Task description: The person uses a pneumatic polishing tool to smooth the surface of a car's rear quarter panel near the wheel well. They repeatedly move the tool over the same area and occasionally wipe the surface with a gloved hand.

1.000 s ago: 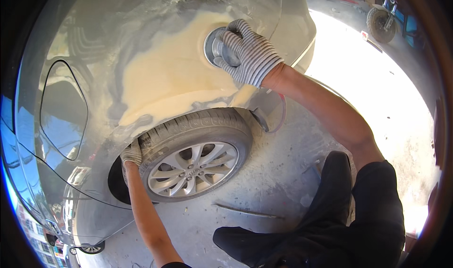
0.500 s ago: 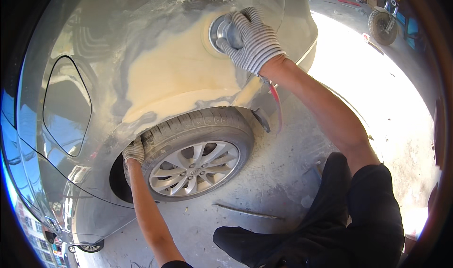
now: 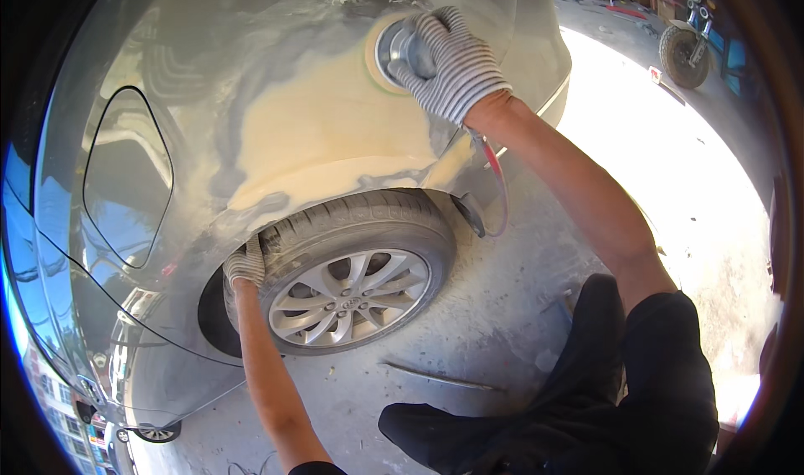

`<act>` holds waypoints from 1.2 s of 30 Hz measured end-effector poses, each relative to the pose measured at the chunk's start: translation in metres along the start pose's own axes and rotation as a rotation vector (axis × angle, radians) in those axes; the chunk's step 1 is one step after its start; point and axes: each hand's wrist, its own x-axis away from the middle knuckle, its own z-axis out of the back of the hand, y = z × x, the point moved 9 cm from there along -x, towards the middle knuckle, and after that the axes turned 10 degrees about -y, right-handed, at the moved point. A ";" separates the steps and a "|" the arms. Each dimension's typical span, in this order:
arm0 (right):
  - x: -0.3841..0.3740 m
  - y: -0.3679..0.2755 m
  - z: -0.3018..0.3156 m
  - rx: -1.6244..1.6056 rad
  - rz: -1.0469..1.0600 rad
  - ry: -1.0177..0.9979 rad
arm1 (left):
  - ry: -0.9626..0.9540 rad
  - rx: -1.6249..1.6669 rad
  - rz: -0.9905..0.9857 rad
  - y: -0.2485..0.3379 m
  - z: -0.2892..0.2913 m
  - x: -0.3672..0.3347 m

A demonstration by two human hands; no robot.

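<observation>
My right hand (image 3: 456, 65), in a grey-and-white striped knit glove, is wrapped round a round pneumatic sander (image 3: 390, 55). The sander's disc lies against the car's rear quarter panel, at the upper right edge of a patch of beige body filler (image 3: 335, 123). A red air hose (image 3: 496, 169) hangs from below my right wrist. My left hand (image 3: 244, 264), in a matching glove, reaches into the gap between the wheel arch and the tyre (image 3: 352, 215). Its visible fingers look stretched upward along the tyre; their tips are partly hidden.
Sanded grey areas surround the filler, and a fuel flap (image 3: 127, 178) lies to the left. Below the silver alloy wheel (image 3: 350, 295), a thin strip (image 3: 444, 376) lies on the concrete floor (image 3: 502, 316). A two-wheeler's front wheel (image 3: 685, 56) stands far right.
The sander and my right hand have shifted very slightly on the panel, staying by the filler's upper right edge. My left hand remains at the tyre. The whole view has moved a little.
</observation>
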 end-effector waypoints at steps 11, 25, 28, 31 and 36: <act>-0.010 -0.007 0.005 -0.003 -0.034 0.016 | 0.002 0.004 0.037 0.006 0.006 0.003; 0.021 -0.011 -0.022 0.072 0.087 -0.026 | 0.014 -0.038 0.070 0.012 0.015 0.009; 0.017 -0.004 -0.015 0.038 0.023 -0.030 | 0.009 -0.049 0.079 0.013 0.014 0.007; 0.006 0.017 -0.002 -0.080 -0.159 -0.015 | -0.001 -0.034 0.099 0.024 0.010 0.011; 0.027 -0.011 -0.022 0.015 0.090 -0.099 | -0.035 -0.069 0.045 0.014 0.013 0.011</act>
